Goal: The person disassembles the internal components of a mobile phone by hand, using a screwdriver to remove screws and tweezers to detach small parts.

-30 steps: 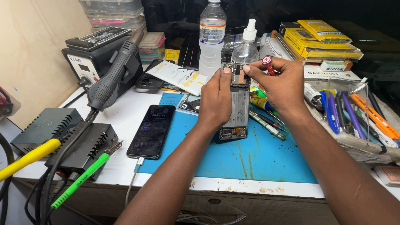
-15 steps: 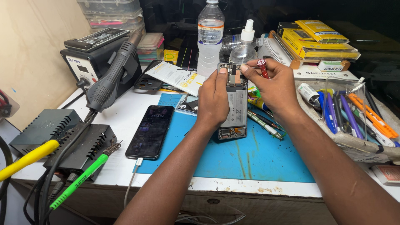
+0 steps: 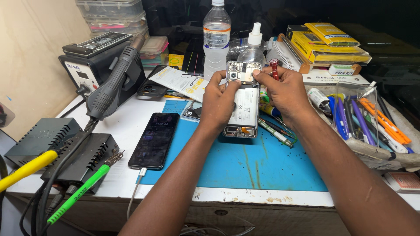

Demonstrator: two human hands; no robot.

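opened phone [image 3: 243, 105] upright over blue mat [image 3: 245, 161], long axis away from person | left hand [image 3: 218, 102] fingers grip its left edge | right hand [image 3: 284, 91] fingers pinch its top, red-handled tool [image 3: 274, 69] tucked in | both equally near

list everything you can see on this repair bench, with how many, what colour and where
opened phone: one, back cover off, white battery showing, held upright over the mat
blue mat: one, centre of the bench
black phone: one, screen up, on the mat's left edge, white cable plugged in
red-handled screwdriver: one, in the right hand
hot-air station: one, black, back left, its grey handle docked
water bottle: one, clear, behind the opened phone
dropper bottle: one, clear with white nozzle, beside the water bottle
yellow packets: a stack, back right
pens and tools: many, mixed colours, right side
left hand: grips the opened phone's left edge
right hand: at the phone's top right
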